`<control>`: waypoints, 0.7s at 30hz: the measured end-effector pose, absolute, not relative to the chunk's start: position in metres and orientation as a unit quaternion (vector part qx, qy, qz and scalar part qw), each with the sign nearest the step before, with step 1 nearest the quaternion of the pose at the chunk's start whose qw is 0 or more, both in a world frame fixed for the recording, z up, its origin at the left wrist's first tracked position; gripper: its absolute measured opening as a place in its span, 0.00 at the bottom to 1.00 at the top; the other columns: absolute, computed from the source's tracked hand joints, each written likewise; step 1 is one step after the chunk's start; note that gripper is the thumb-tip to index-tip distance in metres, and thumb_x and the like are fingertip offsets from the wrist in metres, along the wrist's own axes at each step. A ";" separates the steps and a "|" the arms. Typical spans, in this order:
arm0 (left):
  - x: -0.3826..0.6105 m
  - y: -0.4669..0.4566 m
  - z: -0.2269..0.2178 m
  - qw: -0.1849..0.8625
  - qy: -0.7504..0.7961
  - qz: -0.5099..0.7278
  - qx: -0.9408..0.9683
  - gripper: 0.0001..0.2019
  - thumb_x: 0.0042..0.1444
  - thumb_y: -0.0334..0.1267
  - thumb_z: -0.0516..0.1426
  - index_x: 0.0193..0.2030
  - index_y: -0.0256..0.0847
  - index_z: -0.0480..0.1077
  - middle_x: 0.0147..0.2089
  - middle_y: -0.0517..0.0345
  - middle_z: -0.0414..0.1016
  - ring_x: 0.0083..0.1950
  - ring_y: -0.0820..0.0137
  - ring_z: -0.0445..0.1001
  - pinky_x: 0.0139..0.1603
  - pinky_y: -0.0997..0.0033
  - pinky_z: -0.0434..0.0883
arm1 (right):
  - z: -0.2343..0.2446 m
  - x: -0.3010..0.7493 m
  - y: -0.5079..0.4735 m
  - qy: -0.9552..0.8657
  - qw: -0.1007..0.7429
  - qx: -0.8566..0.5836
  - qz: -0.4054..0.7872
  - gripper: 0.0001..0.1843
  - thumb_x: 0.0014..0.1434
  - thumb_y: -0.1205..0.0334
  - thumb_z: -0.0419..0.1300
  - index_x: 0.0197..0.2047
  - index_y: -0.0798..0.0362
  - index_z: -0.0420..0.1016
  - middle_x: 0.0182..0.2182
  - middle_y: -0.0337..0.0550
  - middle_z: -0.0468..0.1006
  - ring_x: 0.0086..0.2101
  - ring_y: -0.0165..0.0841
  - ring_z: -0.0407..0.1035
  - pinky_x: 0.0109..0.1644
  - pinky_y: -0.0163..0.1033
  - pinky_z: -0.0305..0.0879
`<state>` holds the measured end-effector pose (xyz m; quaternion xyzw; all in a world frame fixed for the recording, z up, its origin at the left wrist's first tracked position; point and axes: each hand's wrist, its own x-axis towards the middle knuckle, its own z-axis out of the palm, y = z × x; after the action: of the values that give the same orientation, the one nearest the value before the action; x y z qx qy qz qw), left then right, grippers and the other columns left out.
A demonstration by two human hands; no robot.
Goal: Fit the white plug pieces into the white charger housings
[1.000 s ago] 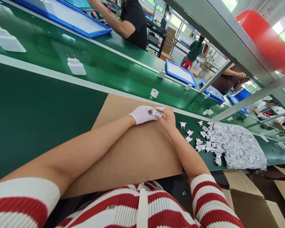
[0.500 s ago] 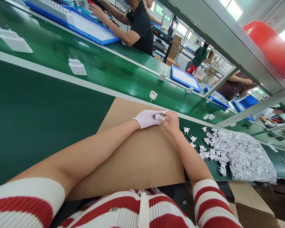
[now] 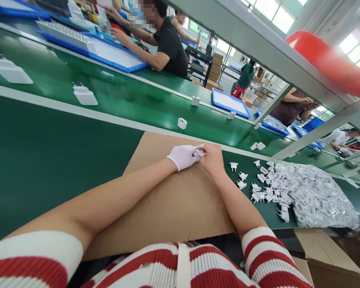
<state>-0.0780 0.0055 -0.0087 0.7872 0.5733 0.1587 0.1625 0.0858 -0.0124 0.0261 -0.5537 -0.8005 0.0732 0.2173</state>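
My left hand (image 3: pixel 181 157), in a white glove, is closed around a small white plastic charger part (image 3: pixel 199 152). Bare and also closed, my right hand (image 3: pixel 213 162) meets it from the right and grips the same part with the fingertips. Most of the part is hidden by fingers. Both hands are just above the far end of a brown cardboard sheet (image 3: pixel 180 208) on the green bench. Right of my right hand lie loose white two-pin plug pieces (image 3: pixel 258 195), spilling from a clear plastic bag (image 3: pixel 324 196) full of them.
Beyond the cardboard runs a green conveyor belt (image 3: pixel 138 108) carrying white chargers (image 3: pixel 85 95), spaced apart. Blue-rimmed trays (image 3: pixel 231 103) line its far side, where co-workers sit. A metal frame (image 3: pixel 273 52) with a red bin (image 3: pixel 327 60) overhangs the right. Cardboard boxes (image 3: pixel 327 248) stand below the bench.
The chargers on the belt have shifted left. My hands remain together on the small part, with the right hand now covering more of it. The camera view has tilted slightly.
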 end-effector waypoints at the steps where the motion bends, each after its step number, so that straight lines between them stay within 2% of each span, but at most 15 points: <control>1: -0.078 0.005 -0.007 0.158 0.568 0.153 0.793 0.18 0.69 0.52 0.57 0.51 0.42 0.82 0.54 0.47 0.85 0.56 0.52 0.81 0.54 0.61 0.73 | 0.028 0.085 -0.014 -0.799 0.213 -0.557 0.076 0.22 0.53 0.77 0.54 0.46 0.50 0.80 0.43 0.44 0.84 0.43 0.40 0.75 0.44 0.38 0.64; 11: -0.076 0.000 -0.001 0.142 0.548 0.130 0.814 0.19 0.66 0.56 0.57 0.46 0.46 0.82 0.52 0.46 0.86 0.56 0.50 0.84 0.54 0.59 0.76 | 0.042 0.079 -0.027 -0.791 0.168 -0.586 0.051 0.22 0.53 0.79 0.57 0.45 0.49 0.82 0.43 0.43 0.87 0.44 0.39 0.77 0.41 0.37 0.61; 15: -0.075 -0.003 -0.002 0.149 0.545 0.139 0.813 0.17 0.65 0.54 0.57 0.43 0.46 0.81 0.50 0.47 0.86 0.55 0.51 0.84 0.54 0.59 0.76 | 0.045 0.077 -0.033 -0.800 0.138 -0.583 0.030 0.20 0.54 0.79 0.58 0.45 0.51 0.82 0.44 0.45 0.87 0.43 0.39 0.77 0.40 0.38 0.60; 21: -0.074 -0.007 -0.005 0.171 0.556 0.164 0.797 0.14 0.62 0.54 0.60 0.41 0.47 0.80 0.46 0.49 0.86 0.51 0.52 0.85 0.49 0.61 0.76 | 0.045 0.078 -0.034 -0.783 0.185 -0.590 0.066 0.20 0.51 0.80 0.60 0.42 0.50 0.82 0.42 0.42 0.87 0.43 0.38 0.78 0.42 0.37 0.62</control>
<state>-0.0744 -0.0070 -0.0052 0.7969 0.5558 0.1639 0.1708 0.0783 -0.0335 0.0451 -0.5901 -0.7832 0.0656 0.1846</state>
